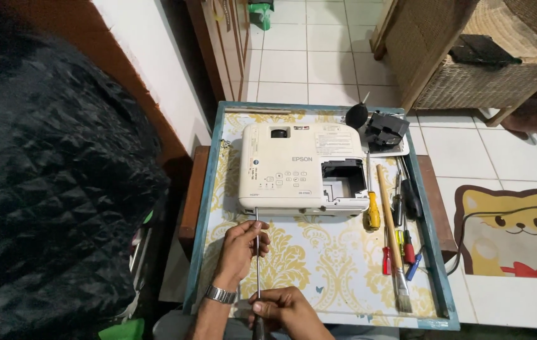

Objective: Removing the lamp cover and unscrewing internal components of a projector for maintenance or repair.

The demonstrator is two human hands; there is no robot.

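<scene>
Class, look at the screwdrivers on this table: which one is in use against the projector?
The long thin-shafted screwdriver, held by both the left hand and the right hand, tip at the white projector. The yellow-handled screwdriver and small red ones lie untouched.

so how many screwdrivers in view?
At least 4: a long one held in both hands at the projector, a yellow-handled one beside it, and two small red ones lower right. The dark tools nearby are unclear.
</scene>
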